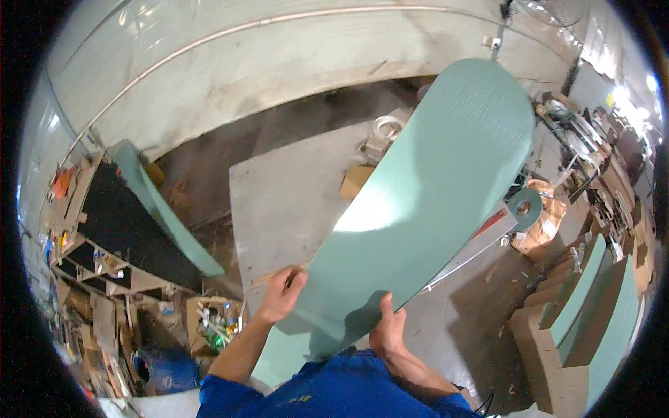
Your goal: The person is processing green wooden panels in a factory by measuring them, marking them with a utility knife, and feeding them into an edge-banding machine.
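A long pale-green board (446, 174) with a rounded far end and a faintly grained face slants from my body toward the far right. My left hand (281, 294) is closed round its left edge, near the close end. A thin tan strip (263, 279) pokes out beside that hand; whether I hold it too, I cannot tell. On the right edge, my right hand (388, 327) grips with its thumb lying on the face and its fingers hidden underneath. The board covers part of a grey worktable (279, 188) below it.
A roll of tape (387, 127) lies on the table's far part. Left stand a black-topped bench (125, 216), a curved green panel (164, 209), a box of scraps (216, 324) and a blue drum (167, 369). Cartons with green panels (582, 299) and a brown paper bag (542, 217) are right.
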Motion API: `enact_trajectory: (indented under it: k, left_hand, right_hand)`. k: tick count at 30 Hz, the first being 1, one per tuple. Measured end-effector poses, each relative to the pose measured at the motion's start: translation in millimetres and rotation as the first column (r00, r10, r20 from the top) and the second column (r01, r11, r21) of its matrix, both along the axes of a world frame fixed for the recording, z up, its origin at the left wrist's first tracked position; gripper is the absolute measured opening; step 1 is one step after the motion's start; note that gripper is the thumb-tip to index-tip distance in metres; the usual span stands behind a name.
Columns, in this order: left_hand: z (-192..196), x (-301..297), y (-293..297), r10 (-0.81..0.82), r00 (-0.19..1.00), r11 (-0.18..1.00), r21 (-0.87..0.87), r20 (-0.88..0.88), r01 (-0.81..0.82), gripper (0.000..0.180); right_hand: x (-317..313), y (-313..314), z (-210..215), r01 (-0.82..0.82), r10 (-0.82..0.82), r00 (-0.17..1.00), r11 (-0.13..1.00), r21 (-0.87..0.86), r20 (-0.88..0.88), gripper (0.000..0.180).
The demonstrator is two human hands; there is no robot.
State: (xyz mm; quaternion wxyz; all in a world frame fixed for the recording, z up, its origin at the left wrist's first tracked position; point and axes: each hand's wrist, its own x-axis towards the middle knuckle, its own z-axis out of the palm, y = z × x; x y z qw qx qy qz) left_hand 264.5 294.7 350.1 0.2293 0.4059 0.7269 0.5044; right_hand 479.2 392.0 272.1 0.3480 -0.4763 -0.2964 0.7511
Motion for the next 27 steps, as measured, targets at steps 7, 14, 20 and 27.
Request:
enact_trajectory:
  k: [7,14,20,27]
  left_hand:
    - [45,3,48,-0.066,0.990,0.993,0.088,-0.121,0.077,0.033]
    - [128,3,109,-0.128,0.984,0.945,0.286,-0.125,0.159,0.035]
    - [186,0,143,-0.030,0.960,0.892,0.426,-0.278,0.151,0.037]
    - [262,16,172,0.057,0.818,0.852,0.455,-0.572,0.258,0.049]
  right_hand:
    - [7,-7,-18,-0.294,0.271,0.908,0.956,0.024,0.321,0.048]
    - [-2,-23,3,-0.315,0.291,0.939,0.941,0.122,0.181,0.046]
    - [-10,-21,2,-0.361,0.324,0.925,0.911,0.200,0.198,0.046]
    - [-19,-19,-6,-0.560,0.523,0.819,0.818,0.134,0.235,0.098]
